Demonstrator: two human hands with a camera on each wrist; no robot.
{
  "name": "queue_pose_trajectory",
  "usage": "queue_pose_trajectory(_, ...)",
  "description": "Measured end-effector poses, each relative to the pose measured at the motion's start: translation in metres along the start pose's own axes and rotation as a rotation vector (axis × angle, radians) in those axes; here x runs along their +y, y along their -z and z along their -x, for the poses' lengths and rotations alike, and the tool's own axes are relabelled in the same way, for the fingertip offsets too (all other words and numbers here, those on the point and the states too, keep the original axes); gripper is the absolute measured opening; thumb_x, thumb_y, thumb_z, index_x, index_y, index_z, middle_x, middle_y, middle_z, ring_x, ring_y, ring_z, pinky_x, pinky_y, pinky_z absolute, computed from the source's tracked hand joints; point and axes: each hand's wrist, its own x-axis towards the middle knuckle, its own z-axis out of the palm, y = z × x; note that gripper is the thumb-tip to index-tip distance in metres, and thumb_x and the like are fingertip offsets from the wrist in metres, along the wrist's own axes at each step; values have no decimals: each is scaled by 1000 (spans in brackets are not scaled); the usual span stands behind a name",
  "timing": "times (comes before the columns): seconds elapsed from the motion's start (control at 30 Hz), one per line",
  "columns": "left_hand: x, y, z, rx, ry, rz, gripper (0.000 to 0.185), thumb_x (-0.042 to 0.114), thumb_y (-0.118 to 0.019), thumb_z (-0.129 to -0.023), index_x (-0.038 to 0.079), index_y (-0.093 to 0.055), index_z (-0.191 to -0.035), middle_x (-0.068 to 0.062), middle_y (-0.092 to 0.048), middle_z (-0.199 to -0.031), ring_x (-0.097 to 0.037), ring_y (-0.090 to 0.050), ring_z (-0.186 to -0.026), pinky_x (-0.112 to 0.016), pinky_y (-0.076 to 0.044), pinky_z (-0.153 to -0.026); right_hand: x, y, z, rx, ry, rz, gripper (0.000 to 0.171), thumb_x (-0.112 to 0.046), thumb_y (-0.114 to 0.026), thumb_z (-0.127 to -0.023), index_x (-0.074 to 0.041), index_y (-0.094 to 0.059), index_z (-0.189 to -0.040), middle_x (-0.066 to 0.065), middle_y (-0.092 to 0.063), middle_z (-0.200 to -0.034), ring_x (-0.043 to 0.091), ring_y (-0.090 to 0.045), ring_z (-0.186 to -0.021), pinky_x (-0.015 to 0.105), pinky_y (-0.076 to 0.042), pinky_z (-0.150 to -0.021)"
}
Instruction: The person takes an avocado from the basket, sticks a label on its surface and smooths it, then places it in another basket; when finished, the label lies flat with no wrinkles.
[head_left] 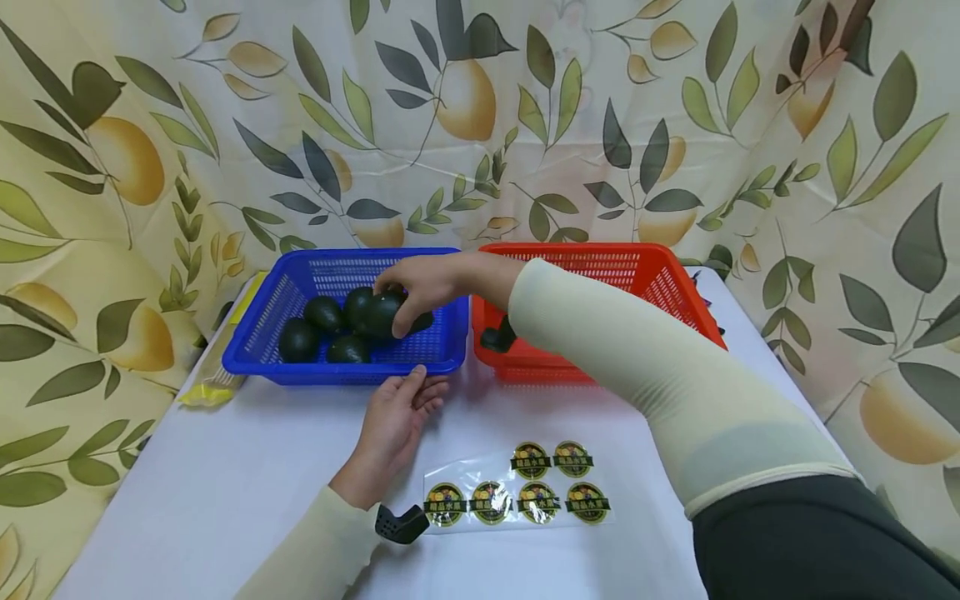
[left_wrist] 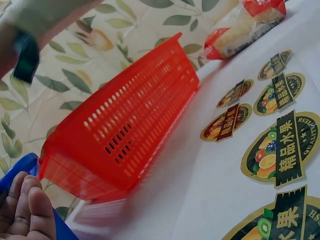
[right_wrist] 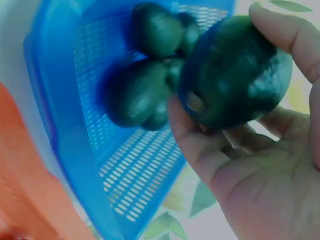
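My right hand [head_left: 420, 292] reaches across into the blue basket [head_left: 262, 333] and grips a dark green avocado [head_left: 381, 315], seen close up [right_wrist: 235, 75] in the right wrist view between thumb and fingers. Several more avocados [head_left: 322, 315] lie in the basket [right_wrist: 60, 100]. My left hand [head_left: 393, 417] rests on the table with relaxed fingers touching the basket's front rim; its fingertips [left_wrist: 25, 210] show beside the blue edge. A clear sheet of round fruit stickers [head_left: 517, 492] lies on the table near my left wrist, and the stickers [left_wrist: 277, 152] show large in the left wrist view.
A red basket [head_left: 660, 283] stands right of the blue one, its wall [left_wrist: 125, 135] filling the left wrist view. A yellow packet [head_left: 213, 379] lies at the table's left edge. A leaf-and-lemon patterned cloth hangs behind. A wrapped package [left_wrist: 245, 25] lies at the far side.
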Motion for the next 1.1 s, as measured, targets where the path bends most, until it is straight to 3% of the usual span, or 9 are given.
queue_pose_trajectory(0.23,0,1,3,-36,-30,-22,37,28,-46,-112,-2,-53,-133,-17,-69,-126,-32,-65,-119,-30,-58,-93,-1,-20,76,193,106,-88,63,-35,-79,-90,-18,-53,-145,3,-61,-134,20,-58,-118,33,-54,-94)
queue_pose_trajectory(0.4,1,2,5,-38,-14,-84,37,30,-47,-112,-1,-58,-129,-22,-67,-133,-37,-61,-128,-35,-56,-100,4,-59,125,333,80,-150,59,-32,-82,-87,-18,-53,-137,2,-64,-127,20,-61,-112,32,-56,-92)
queue_pose_trajectory(0.57,0,-2,13,-94,3,-230,41,36,-49,-111,2,-61,-131,-16,-71,-125,-30,-68,-118,-31,-58,-95,9,-105,161,417,49,-146,55,-31,-81,-88,-21,-56,-137,-2,-63,-127,17,-60,-114,30,-57,-90)
queue_pose_trajectory(0.7,-2,-6,22,-191,-70,-392,43,38,-59,-106,7,-63,-135,-13,-71,-124,-28,-69,-109,-33,-59,-95,11,-135,171,432,5,-146,54,-31,-79,-89,-22,-58,-137,-2,-61,-128,17,-58,-115,29,-57,-88)
queue_pose_trajectory(0.9,-5,-7,25,-340,-249,-681,58,38,-81,-91,22,-60,-143,-2,-68,-132,-23,-65,-120,-37,-56,-103,17,-161,170,467,-92,-171,57,-33,-78,-90,-22,-54,-141,-2,-60,-128,18,-59,-111,31,-57,-87)
queue_pose_trajectory(1.1,-13,-10,15,-393,-352,-848,63,32,-86,-87,24,-59,-144,-2,-70,-131,-21,-67,-115,-37,-59,-95,34,-177,165,454,-130,-207,58,-36,-79,-91,-19,-54,-141,2,-63,-128,20,-60,-111,40,-56,-94)
